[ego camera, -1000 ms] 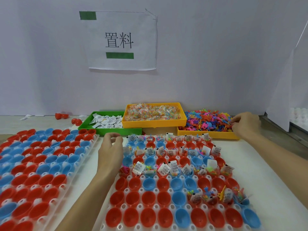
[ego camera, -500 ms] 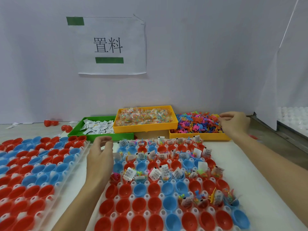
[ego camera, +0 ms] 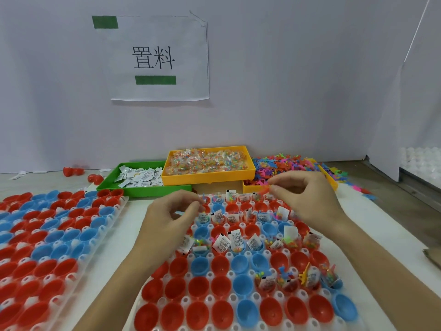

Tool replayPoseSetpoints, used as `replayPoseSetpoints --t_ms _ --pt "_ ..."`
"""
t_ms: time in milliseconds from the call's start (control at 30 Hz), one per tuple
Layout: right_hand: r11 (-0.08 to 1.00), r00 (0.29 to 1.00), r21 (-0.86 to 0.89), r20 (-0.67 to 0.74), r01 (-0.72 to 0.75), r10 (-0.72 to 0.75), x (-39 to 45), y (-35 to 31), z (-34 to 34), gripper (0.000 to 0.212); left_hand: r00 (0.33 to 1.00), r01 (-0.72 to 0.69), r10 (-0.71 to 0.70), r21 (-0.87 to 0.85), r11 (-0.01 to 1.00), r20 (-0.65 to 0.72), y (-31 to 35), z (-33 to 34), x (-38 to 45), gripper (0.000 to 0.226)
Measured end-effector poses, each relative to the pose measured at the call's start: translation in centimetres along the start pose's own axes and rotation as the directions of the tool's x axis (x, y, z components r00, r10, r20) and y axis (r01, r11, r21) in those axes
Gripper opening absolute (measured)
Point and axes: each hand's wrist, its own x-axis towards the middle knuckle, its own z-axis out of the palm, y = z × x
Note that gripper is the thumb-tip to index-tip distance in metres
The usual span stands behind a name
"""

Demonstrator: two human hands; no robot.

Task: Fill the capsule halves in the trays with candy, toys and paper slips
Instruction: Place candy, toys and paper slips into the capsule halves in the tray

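While both hands hover over the far rows of the near tray, the right hand pinches a small orange toy between thumb and forefinger, its grip closed on that piece just above the tray's far edge. The left hand has its fingers curled with thumb and fingertips drawn together; whether anything lies in that grip cannot be told. The near tray, a white grid on the worktop, holds red and blue capsule halves: those in the far rows and a few at the right of a nearer row carry paper slips, candy and toys, while the nearest rows are unfilled. A second tray of red and blue halves lies to the left. Beyond the trays stand three bins: a green bin with paper slips, a yellow bin with wrapped candy, raised above its neighbours, and, to the right, another yellow bin heaped with coloured toys, some spilled onto the worktop. A printed sheet is fixed to the back wall.
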Motion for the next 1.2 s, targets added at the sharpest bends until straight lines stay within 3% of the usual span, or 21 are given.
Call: replayPoseSetpoints --t_ms 167,300,467,600,867,1200 --pt "0.996 0.964 0.062 0.251 0.070 -0.084 -2.5 -3.1 1.1 0.021 0.980 -0.148 0.137 0.070 0.986 0.146 1.7 -0.2 -0.5 0.008" --pt "0.990 0.920 0.015 0.369 0.139 -0.135 -3.5 -4.0 1.4 0.022 0.938 -0.163 0.162 -0.023 0.986 0.305 2.7 0.2 -1.1 0.023" --pt "0.986 0.879 0.008 0.451 0.169 -0.154 -4.1 -4.4 1.7 0.022 0.903 -0.196 0.188 -0.019 0.980 0.386 2.6 0.9 -1.5 0.006" --pt "0.985 0.858 0.009 0.490 0.174 -0.156 -4.1 -4.4 1.7 0.022 0.897 -0.128 0.136 -0.047 0.991 0.420 2.7 0.8 -1.5 0.010" --pt "0.987 0.929 -0.013 0.339 0.160 -0.146 -3.0 -3.0 0.9 0.020 0.833 -0.117 0.071 0.049 0.992 0.549 2.8 1.0 -1.7 0.009" --pt "0.986 0.945 -0.053 0.297 0.161 -0.138 -2.7 -1.8 1.1 0.021 0.772 -0.198 0.098 0.091 0.976 0.627 3.0 1.7 -2.2 0.007"
